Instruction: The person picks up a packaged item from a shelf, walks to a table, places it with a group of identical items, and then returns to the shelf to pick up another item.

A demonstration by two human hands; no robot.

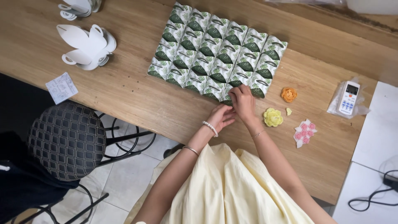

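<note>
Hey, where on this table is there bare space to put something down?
Bare wood lies between the white paper cutouts and the green patterned boxes, and below the slip. It is crowded right of the hands: paper flowers and remote.

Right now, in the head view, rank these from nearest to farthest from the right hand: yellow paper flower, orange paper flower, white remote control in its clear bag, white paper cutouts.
From the right hand:
1. Yellow paper flower, just right of it.
2. Orange paper flower, further right.
3. White remote control in its clear bag, near the table's right end.
4. White paper cutouts, far left.
</note>
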